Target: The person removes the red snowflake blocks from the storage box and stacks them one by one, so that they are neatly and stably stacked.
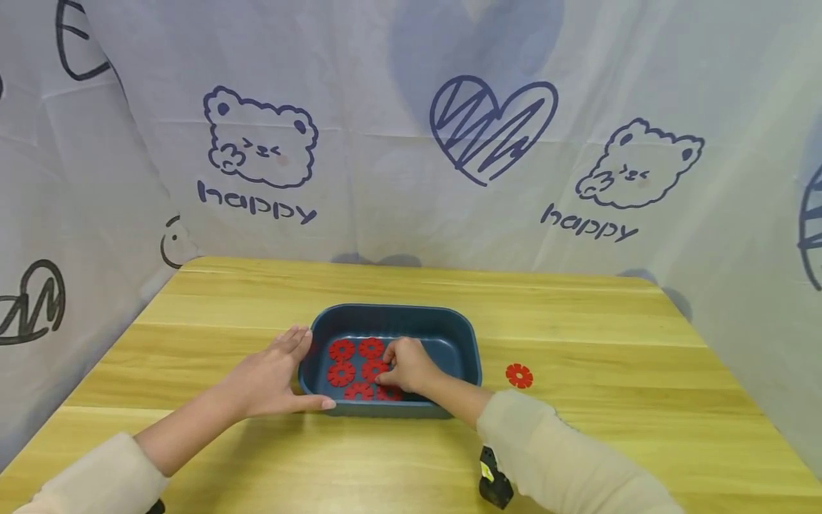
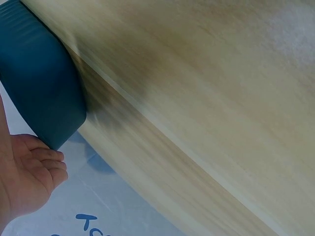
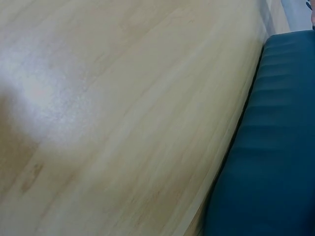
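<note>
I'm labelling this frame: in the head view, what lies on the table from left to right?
Left hand → blue tub holding red gear discs, right hand among them → lone red gear disc.

Looks like a makeshift recording booth, not a lived-in room. Pale wooden tabletop with visible grain, closed in on three sides by hung white cloth sheets printed with dark blue bears, hearts and the word "happy". Creased along fold lines, draped down to table level, hiding whatever lies behind.
</note>
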The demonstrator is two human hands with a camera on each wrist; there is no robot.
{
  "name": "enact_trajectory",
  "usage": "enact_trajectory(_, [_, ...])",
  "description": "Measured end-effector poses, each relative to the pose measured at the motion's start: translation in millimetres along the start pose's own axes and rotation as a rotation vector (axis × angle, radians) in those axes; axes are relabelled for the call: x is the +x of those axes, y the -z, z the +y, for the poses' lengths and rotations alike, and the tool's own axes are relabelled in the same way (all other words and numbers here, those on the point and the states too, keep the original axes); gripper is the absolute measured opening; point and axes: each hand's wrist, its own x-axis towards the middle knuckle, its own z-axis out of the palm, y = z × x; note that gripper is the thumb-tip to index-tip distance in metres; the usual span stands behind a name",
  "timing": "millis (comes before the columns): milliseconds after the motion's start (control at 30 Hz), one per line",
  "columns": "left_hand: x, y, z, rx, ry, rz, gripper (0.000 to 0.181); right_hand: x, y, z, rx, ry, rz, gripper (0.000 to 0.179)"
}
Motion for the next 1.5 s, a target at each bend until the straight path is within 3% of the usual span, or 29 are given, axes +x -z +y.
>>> enact_trajectory(333, [-1.5, -2.1, 0.0, -0.003, 0.006, 0.001, 0.111, -2.4, 1, 2, 0.017, 0.037, 0.016, 0.023])
enact_trajectory(667, [-0.5, -2.9, -1.0, -0.001, 0.007, 0.017, 0.109, -7.3, 13, 7, 0.024, 0.145, 0.161, 0.024])
enact_trajectory(1000, [-0.5, -3.8, -1.5, 0.011, 0.005, 0.021, 0.109, -15.6, 23, 5, 0.064, 0.243, 0.244, 0.024])
enact_trajectory(1267, [-0.7, -3.4, -1.2, 0.007, 0.003, 0.025, 0.109, -20.6, 35, 8, 0.083, 0.299, 0.286, 0.025])
enact_trajectory(1500, [0.1, -3.1, -0.9, 0.011, -0.005, 0.027, 0.110, -26.7, 45, 15, 0.059, 0.310, 0.376, 0.027])
